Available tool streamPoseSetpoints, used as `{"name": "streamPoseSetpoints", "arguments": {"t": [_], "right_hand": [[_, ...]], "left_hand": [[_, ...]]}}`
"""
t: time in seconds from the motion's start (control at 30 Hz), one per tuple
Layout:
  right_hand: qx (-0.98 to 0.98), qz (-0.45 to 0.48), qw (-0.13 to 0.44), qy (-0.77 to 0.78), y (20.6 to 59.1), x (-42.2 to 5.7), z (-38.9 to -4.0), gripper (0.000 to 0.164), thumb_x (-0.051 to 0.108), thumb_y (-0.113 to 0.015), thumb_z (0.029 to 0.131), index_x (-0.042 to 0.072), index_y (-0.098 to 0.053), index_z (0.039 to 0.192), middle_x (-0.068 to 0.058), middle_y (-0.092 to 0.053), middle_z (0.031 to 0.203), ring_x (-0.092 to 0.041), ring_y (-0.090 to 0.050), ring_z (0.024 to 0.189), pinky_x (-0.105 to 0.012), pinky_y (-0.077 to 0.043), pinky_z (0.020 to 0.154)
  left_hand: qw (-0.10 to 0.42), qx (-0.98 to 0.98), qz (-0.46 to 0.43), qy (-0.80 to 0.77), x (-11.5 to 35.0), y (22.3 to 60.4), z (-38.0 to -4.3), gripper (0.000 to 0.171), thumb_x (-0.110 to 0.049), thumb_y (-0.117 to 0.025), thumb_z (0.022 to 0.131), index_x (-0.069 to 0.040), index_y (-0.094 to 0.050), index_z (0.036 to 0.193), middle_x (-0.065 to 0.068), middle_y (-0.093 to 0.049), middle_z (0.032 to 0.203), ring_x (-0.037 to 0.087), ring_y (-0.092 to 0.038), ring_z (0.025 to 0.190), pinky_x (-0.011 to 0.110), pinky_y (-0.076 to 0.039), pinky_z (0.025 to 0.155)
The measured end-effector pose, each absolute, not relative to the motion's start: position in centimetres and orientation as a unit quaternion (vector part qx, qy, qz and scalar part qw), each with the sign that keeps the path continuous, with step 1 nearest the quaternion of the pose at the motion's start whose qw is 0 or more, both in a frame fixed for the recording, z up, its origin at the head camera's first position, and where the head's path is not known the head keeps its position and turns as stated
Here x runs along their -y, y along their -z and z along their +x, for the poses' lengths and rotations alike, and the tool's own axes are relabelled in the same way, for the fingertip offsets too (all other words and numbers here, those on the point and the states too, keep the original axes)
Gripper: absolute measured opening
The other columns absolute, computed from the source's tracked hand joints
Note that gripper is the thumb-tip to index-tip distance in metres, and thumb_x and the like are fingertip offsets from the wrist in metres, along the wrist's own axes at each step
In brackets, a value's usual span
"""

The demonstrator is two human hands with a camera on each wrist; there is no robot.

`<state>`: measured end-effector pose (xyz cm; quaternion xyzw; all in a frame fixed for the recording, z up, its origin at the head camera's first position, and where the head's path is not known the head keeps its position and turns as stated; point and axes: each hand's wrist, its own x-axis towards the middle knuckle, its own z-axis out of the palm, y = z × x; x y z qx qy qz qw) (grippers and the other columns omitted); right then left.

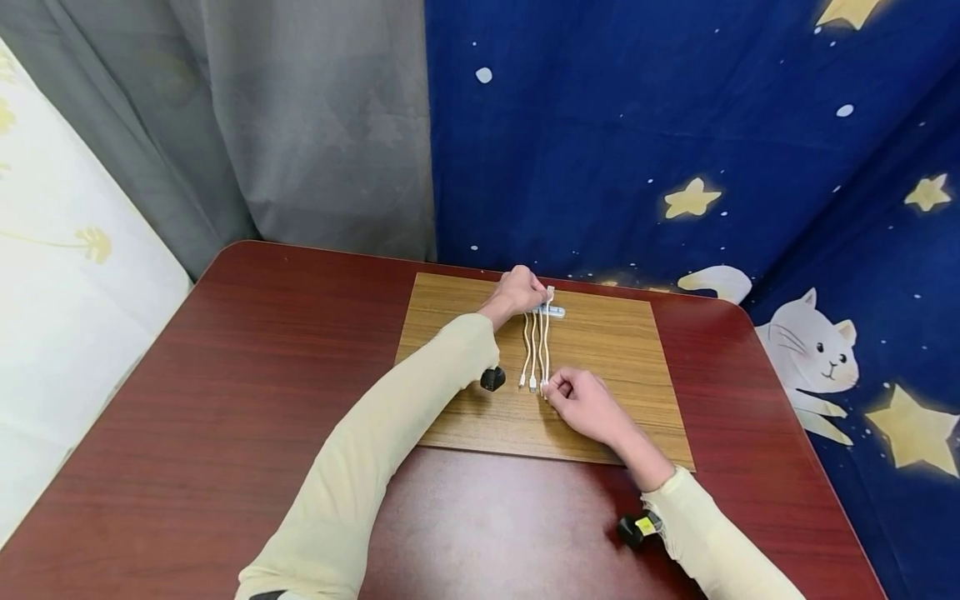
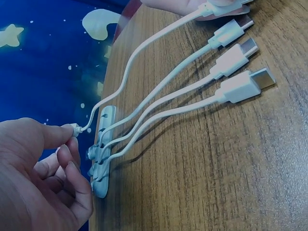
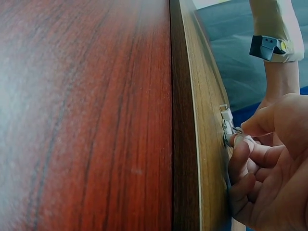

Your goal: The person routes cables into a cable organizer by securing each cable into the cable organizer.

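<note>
A pale blue cable clip strip (image 1: 557,312) lies near the far edge of the wood-grain board (image 1: 615,350). Three white USB cables (image 2: 192,79) run through its slots, their plugs side by side on the board. A fourth white cable (image 2: 126,72) stretches between both hands, crossing over one end of the strip in the left wrist view. My left hand (image 1: 517,292) pinches its far end (image 2: 77,129) between thumb and index finger, just beyond the strip. Nearer to me, my right hand (image 1: 588,406) pinches the plug (image 2: 226,8) at its other end.
The board rests on a dark red wooden table (image 1: 247,350). Behind it hang a grey curtain (image 1: 322,125) and a blue starry curtain (image 1: 600,142). Black wrist cameras (image 1: 492,379) are strapped at both cream sleeves (image 1: 397,425).
</note>
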<state>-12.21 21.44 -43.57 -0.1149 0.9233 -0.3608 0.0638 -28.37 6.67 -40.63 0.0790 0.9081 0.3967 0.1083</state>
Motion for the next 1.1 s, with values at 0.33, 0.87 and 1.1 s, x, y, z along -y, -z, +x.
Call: {"name": "streamPoseSetpoints", "arguments": {"t": [0.33, 0.87, 1.1], "right_hand": [[-0.923, -0.112, 0.063, 0.363, 43.55, -21.45, -12.39, 0.013, 0.013, -0.067, 0.097, 0.011, -0.066, 0.084, 0.005, -0.057, 0.068, -0.011, -0.051, 0.058, -0.030, -0.042, 0.057], [-0.920, -0.101, 0.073, 0.371, 43.44, -21.37, -12.50, 0.014, 0.012, -0.066, 0.097, 0.010, -0.066, 0.084, 0.004, -0.057, 0.067, -0.012, -0.051, 0.058, -0.031, -0.042, 0.057], [-0.927, -0.093, 0.075, 0.355, 43.24, -21.35, -12.55, 0.015, 0.014, -0.066, 0.098, 0.011, -0.065, 0.083, 0.004, -0.057, 0.067, -0.013, -0.050, 0.059, -0.034, -0.041, 0.060]], "left_hand": [[0.115, -0.906, 0.064, -0.402, -6.68, 40.86, -28.56, 0.020, -0.029, -0.071, 0.098, -0.013, -0.078, 0.088, 0.000, -0.067, 0.096, 0.016, -0.056, 0.086, 0.028, -0.044, 0.077], [0.112, -0.905, 0.065, -0.405, -6.73, 41.06, -28.75, 0.018, -0.027, -0.071, 0.098, -0.012, -0.078, 0.091, -0.001, -0.066, 0.092, 0.015, -0.057, 0.084, 0.027, -0.044, 0.074], [0.107, -0.911, 0.058, -0.394, -6.78, 41.19, -28.72, 0.019, -0.030, -0.071, 0.097, -0.016, -0.078, 0.086, -0.003, -0.066, 0.091, 0.015, -0.057, 0.083, 0.029, -0.044, 0.074]]}}
